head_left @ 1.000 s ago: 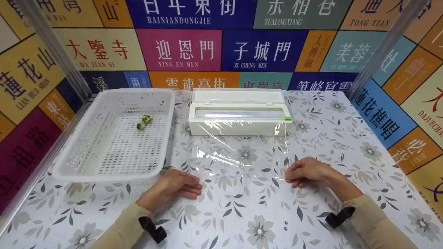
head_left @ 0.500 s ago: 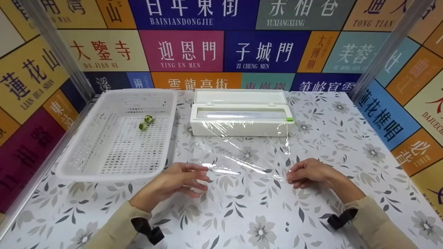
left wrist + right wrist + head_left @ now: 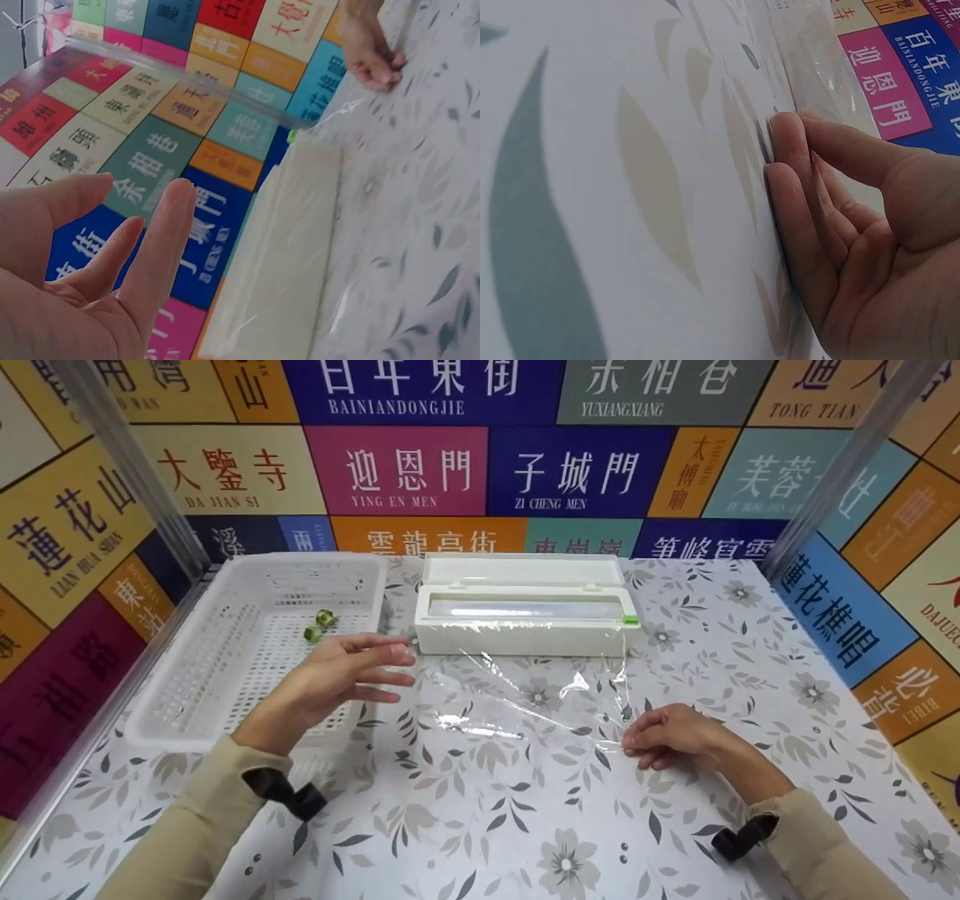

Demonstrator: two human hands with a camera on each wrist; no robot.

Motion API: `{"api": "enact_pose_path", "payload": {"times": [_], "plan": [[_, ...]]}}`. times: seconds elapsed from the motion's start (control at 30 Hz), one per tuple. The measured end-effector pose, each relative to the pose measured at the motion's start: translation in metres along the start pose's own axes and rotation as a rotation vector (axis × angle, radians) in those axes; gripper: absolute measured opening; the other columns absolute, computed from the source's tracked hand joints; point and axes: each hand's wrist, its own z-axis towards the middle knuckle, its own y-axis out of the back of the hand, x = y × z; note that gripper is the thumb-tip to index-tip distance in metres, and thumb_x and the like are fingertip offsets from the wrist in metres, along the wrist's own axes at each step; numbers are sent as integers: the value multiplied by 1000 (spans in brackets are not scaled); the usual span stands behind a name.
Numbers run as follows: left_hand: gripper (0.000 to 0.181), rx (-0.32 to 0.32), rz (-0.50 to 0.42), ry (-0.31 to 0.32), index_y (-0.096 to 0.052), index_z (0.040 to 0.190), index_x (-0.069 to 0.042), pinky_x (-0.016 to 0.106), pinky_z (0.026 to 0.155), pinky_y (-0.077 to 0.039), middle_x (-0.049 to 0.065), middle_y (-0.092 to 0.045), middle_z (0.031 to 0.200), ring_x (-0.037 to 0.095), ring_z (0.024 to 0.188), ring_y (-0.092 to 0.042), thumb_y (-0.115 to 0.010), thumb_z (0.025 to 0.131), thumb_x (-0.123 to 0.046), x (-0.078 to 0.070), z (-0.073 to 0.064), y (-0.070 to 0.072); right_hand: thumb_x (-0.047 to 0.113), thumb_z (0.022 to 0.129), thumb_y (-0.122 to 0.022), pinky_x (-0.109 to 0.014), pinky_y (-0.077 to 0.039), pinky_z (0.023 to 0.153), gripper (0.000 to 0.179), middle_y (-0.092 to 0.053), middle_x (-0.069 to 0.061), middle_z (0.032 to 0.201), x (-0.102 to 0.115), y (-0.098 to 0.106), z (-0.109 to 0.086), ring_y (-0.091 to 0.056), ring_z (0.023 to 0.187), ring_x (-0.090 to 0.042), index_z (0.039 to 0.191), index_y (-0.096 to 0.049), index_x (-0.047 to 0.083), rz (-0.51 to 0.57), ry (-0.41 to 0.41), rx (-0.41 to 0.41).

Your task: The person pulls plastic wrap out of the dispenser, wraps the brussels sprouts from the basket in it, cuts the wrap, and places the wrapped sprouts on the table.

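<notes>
Clear film [image 3: 551, 690]: corner pinched in right hand [image 3: 667, 736].

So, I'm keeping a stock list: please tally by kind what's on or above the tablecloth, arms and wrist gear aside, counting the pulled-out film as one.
Basket: 1
Box: 1
Clear film: 1
Small green pieces: 2
Total: 5

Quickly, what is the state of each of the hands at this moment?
Left hand: open, holding nothing.
Right hand: closed, pinching a corner of the plastic film.
</notes>
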Motion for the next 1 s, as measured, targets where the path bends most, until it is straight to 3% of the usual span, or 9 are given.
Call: {"api": "enact_pose_path", "payload": {"times": [0.17, 0.43, 0.53, 0.7, 0.83, 1.0], "plan": [[50, -101, 4, -10, -50, 142, -1, 35, 89, -63, 5, -69, 119, 15, 98, -74, -63, 100, -25, -15, 10, 20, 24, 90, -75, -22, -61, 65, 34, -77, -3, 93, 1, 0, 0, -72, 72, -11, 113, -66, 1, 18, 0, 0], [58, -209, -55, -2, -47, 146, -2, 33, 92, -61, 19, -54, 145, 14, 102, -72, -67, 97, -24, -29, 28, 50, 23, 90, -75, -19, -60, 61, 30, -77, -2, 91, -2, 0, -1, -72, 69, -9, 109, -67, 2, 54, 6, 10], [61, -258, -90, -7, -49, 145, -3, 32, 89, -62, 15, -62, 138, 13, 99, -73, -73, 93, -24, -32, 35, 60, 23, 89, -76, -19, -60, 62, 30, -77, -3, 92, -1, -1, -1, -72, 70, -10, 109, -67, 3, 56, -5, 4], [60, -318, -108, -26, -52, 142, -2, 29, 81, -64, 1, -71, 112, 13, 93, -74, -75, 91, -23, -31, 49, 75, 23, 89, -76, -20, -60, 63, 32, -77, -4, 92, 0, -2, -2, -72, 71, -10, 111, -66, 2, 45, -9, -8], [60, -356, -108, -40, -52, 142, -2, 29, 79, -64, 0, -70, 109, 14, 94, -74, -75, 91, -23, -28, 62, 90, 23, 89, -76, -19, -60, 62, 32, -77, -4, 91, 0, -2, -3, -72, 70, -10, 111, -66, 2, 45, -6, -11], [61, -410, -122, -30, -52, 143, -5, 28, 81, -64, 1, -66, 115, 22, 112, -70, -76, 90, -24, -22, 73, 111, 24, 88, -77, -19, -60, 62, 33, -77, -3, 92, -1, -3, -2, -71, 71, -10, 110, -66, 3, 41, -14, -21]]}}
